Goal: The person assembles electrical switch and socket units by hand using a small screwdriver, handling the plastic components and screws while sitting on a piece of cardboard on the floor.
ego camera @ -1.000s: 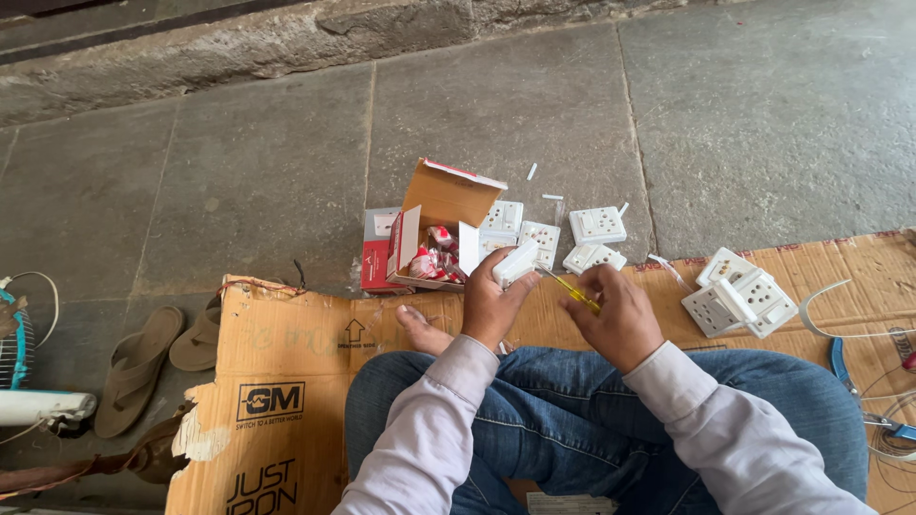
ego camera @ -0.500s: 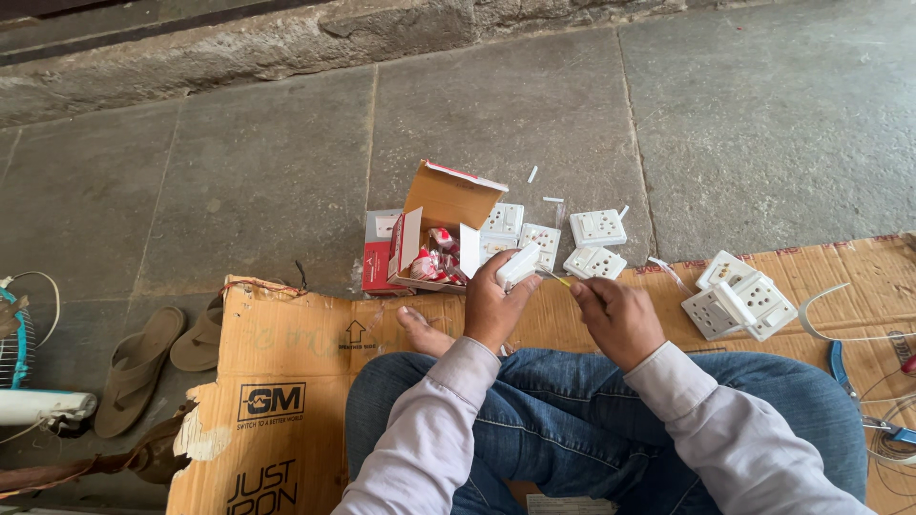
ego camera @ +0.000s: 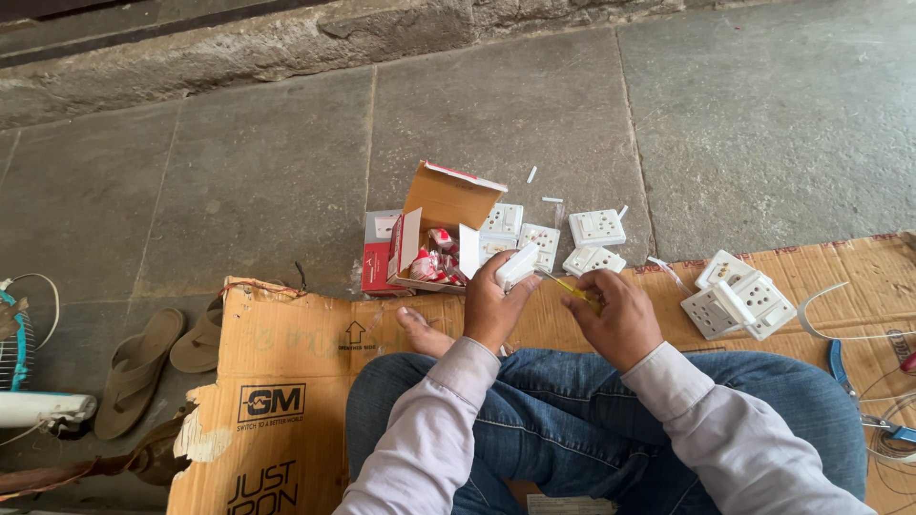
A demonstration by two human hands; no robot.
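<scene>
My left hand [ego camera: 491, 307] grips a small white switch part [ego camera: 516, 264] held up in front of my knees. My right hand [ego camera: 615, 313] holds a yellow-handled screwdriver [ego camera: 574, 288] whose tip points left at the white part. I sit cross-legged in blue jeans on a flattened cardboard sheet [ego camera: 286, 381], and a bare foot shows beside my left hand. Just beyond my hands stands an open red-and-brown carton [ego camera: 431, 229] with small red-and-white packets inside.
Several white socket plates [ego camera: 597, 228] lie on the stone floor past the carton, and more socket plates [ego camera: 739, 298] sit on the cardboard at right. Brown sandals [ego camera: 143, 358] and a fan [ego camera: 19, 362] are at left. White wire and a blue-handled tool [ego camera: 840, 358] lie at far right.
My right hand has drawn slightly closer to the left one, and the screwdriver tip now sits at the white part. Otherwise the scene is the same.
</scene>
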